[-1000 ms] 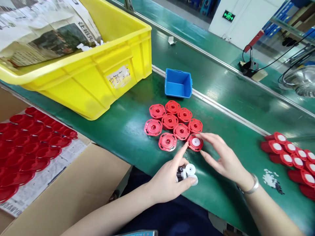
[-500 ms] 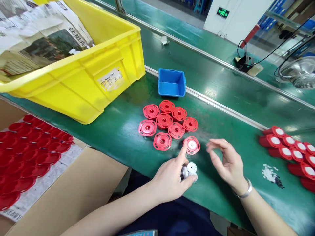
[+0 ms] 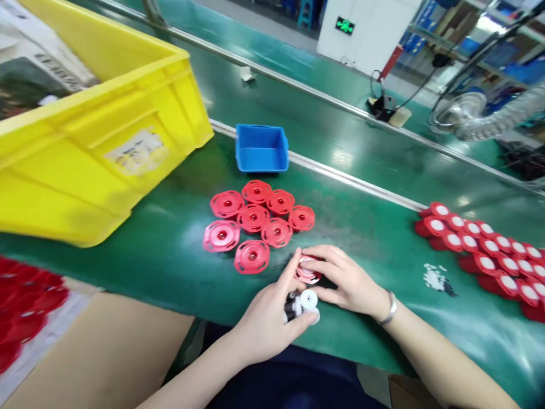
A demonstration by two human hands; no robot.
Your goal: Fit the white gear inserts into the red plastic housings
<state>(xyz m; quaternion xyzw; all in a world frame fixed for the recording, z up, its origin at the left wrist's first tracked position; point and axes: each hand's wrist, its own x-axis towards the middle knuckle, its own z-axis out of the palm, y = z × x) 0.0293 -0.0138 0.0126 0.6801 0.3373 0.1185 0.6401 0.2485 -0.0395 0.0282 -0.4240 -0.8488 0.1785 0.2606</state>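
Several white and black gears point(image 3: 307, 299) are held in my left hand point(image 3: 272, 318), between the palm and the thumb. Its index finger reaches up to the rim of a red round part with a white disc point(image 3: 307, 275). My right hand point(image 3: 347, 278) is closed around the right side of that same red part, fingers on top and thumb below. Fingers cover much of the part. Just beyond, on the green table, several red round parts point(image 3: 253, 218) stand in a cluster, each with a small knob at its centre.
A blue bin point(image 3: 261, 149) stands behind the cluster. At the left is a large yellow crate point(image 3: 149, 136) holding newspaper. Red cups with white tops point(image 3: 485, 263) stand at the right, near small white and black pieces point(image 3: 436, 279). More red parts point(image 3: 25, 307) lie lower left.
My right hand has moved left and closed on the red part with the white disc. My left hand still holds the gears. The whole view has shifted to the right.
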